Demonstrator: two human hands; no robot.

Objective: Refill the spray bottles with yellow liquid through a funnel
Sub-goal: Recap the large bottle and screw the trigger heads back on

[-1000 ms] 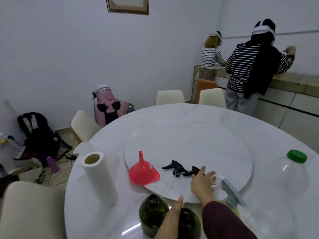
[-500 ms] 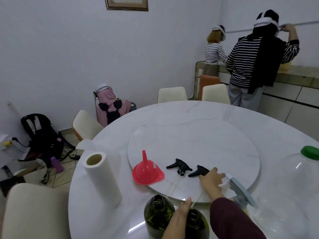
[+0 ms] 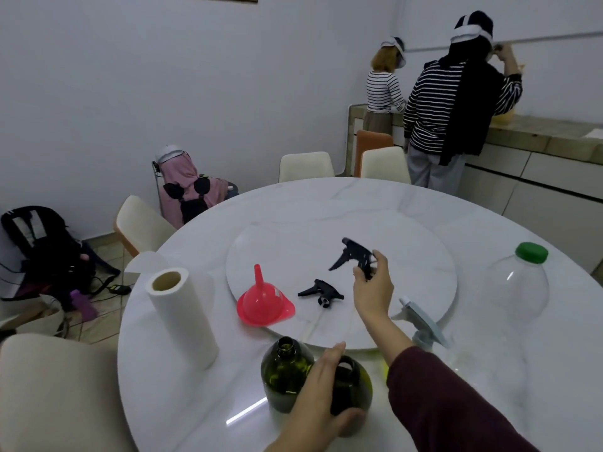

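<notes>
While the right hand (image 3: pixel 372 288) holds a black plastic spray trigger head (image 3: pixel 354 256) pinched in its fingers, lifted above the round white marble turntable (image 3: pixel 408 256), the left hand (image 3: pixel 321 402) grips the nearer of two dark green glass bottles (image 3: pixel 354 383), fingers and thumb wrapped round its body. Its open-necked twin (image 3: pixel 284 373) stands touching it on the left, on the white marble table (image 3: pixel 326 197). A second black trigger head (image 3: pixel 321 291) lies on the turntable beside an upturned red plastic funnel (image 3: pixel 264 303). A clear plastic jug with a green cap (image 3: pixel 518 288) stands well off to the right, and a white paper towel roll (image 3: pixel 181 314) stands upright to the left.
</notes>
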